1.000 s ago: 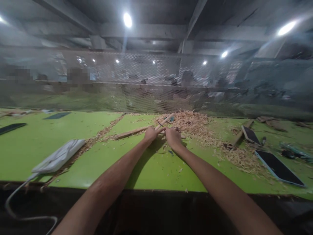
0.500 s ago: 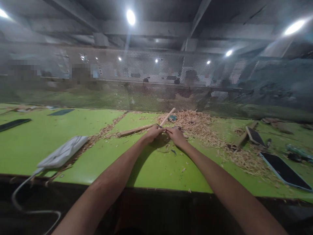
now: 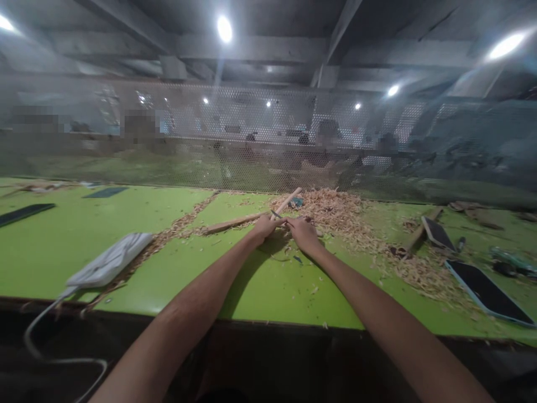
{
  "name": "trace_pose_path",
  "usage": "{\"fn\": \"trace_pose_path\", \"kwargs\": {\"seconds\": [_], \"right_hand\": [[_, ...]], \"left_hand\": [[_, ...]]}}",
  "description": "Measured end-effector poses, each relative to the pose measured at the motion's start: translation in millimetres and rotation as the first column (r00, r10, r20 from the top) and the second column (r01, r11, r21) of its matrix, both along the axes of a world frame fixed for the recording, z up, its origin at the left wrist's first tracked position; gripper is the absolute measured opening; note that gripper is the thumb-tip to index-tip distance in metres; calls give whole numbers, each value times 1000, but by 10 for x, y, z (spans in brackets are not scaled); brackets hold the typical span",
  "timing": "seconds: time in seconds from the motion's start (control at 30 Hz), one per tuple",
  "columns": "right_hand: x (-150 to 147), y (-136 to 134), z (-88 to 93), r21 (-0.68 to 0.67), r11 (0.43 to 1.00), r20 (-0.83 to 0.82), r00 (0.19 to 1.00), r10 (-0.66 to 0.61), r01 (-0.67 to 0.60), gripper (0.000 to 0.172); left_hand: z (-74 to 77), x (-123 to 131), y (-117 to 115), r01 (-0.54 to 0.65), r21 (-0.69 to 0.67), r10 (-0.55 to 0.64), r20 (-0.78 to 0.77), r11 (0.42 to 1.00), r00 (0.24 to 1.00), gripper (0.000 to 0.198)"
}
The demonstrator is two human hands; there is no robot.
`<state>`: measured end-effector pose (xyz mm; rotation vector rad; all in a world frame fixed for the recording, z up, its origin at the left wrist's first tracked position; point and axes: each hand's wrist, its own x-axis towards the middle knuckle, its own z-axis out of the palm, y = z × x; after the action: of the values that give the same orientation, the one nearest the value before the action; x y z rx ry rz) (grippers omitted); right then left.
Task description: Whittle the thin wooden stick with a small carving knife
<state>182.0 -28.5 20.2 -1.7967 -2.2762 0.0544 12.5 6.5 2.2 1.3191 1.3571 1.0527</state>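
Above the green tabletop, my left hand (image 3: 265,226) and my right hand (image 3: 302,230) meet, thumbs close together. A pale wooden stick (image 3: 290,199) slants up and away from between them; the fingers of my left hand are closed around its near end. The dark, thin blade of a knife (image 3: 276,214) lies across the stick close to my left thumb. Its handle is hidden in my closed right hand. Behind my left hand a longer strip of wood (image 3: 235,223) rests on the table. A heap of curled wood shavings (image 3: 331,204) lies just beyond my right hand.
A white power strip (image 3: 111,260) with a cable stands at the left. On the right lie a blue-edged phone (image 3: 489,291), another phone (image 3: 438,234) leaning on a wooden piece, and scattered shavings. A perforated metal screen (image 3: 268,162) runs along the table's far edge.
The far end of the stick has dipped slightly. The knife blade shows more clearly and sits at a steeper slant across the stick. Both hands stay in nearly the same place.
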Motion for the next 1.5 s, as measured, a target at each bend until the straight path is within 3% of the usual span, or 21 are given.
{"fn": "trace_pose_path", "kwargs": {"seconds": [0.17,0.43,0.63,0.93,1.5], "right_hand": [[-44,-25,10,-13,999,22,999,-31,31,54],[-97,-11,-45,-11,996,12,996,-92,92,54],[-17,46,-53,-44,999,-59,998,-14,12,55],[69,118,-41,-64,998,36,999,31,-28,53],[-8,10,-18,-34,999,43,999,-11,12,54]], "left_hand": [[30,12,6,-107,-24,102,-153,994,983,67],[38,52,30,-179,-22,172,-195,984,966,65],[11,16,7,-100,0,98,-208,995,973,66],[9,-10,-23,20,26,-12,-277,999,961,70],[-48,18,75,-75,63,87,-223,995,971,71]]}}
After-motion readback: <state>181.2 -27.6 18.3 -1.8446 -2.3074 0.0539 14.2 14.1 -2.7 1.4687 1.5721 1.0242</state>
